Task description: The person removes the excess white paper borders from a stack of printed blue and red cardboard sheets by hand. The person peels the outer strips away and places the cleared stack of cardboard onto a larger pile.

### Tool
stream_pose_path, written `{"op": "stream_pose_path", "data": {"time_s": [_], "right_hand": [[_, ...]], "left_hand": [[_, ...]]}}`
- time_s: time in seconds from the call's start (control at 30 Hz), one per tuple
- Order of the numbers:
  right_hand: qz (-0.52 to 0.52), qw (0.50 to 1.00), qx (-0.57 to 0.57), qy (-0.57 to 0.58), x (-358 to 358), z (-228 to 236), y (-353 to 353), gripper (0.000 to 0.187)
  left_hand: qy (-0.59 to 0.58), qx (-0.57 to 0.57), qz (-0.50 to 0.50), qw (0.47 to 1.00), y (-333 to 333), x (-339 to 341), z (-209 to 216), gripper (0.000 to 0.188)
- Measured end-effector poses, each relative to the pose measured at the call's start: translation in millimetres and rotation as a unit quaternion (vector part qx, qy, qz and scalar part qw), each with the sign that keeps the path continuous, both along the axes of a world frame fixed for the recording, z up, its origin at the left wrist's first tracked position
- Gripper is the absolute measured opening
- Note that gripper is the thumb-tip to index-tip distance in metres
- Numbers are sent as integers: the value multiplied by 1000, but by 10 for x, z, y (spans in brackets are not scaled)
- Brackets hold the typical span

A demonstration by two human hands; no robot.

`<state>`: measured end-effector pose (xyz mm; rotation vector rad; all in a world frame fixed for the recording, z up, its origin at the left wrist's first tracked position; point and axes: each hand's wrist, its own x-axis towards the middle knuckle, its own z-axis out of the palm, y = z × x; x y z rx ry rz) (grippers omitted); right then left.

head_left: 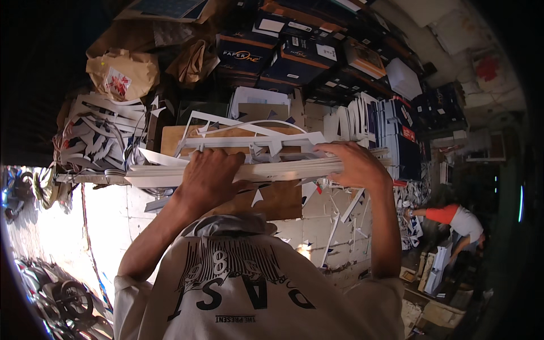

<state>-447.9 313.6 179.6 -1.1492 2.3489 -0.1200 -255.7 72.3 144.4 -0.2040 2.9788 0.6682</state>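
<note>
A long stack of narrow white paper strips (289,169) lies level across in front of my body. My left hand (212,173) grips it left of the middle, fingers curled over its far side and the thumb toward me. Closer to the right end, my right hand (356,162) clasps the same stack, its fingers over the far edge and the thumb on the near side. Just beyond are loose white offcuts (249,137), some bent or curled, over a brown cardboard sheet (170,141). The fingertips of both hands are partly hidden.
White paper scraps (105,133) are heaped at the left, below a brown paper bag (123,71). Dark blue cartons (297,59) are stacked at the back. Offcuts litter the tiled floor (317,226). At right a person in a red-sleeved shirt (467,224) bends over; motorcycles (68,300) stand lower left.
</note>
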Motion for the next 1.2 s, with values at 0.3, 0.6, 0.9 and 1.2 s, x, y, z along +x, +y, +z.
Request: {"op": "stream_pose_path", "data": {"time_s": [0.3,0.6,0.9,1.2], "right_hand": [[-178,983,2,51,-259,92,1109,31],[-246,870,-426,-41,216,-2021,1597,58],[-390,685,-590,-174,405,-2153,1447,50],[-273,659,-515,-475,-173,-2277,1425,24]], "left_hand": [[-52,-50,-63,995,13,188,165,40],[-189,21,4,982,-421,390,177,67],[-304,83,-277,908,857,-1117,66,88],[-287,172,-251,908,860,-1128,-202,58]]}}
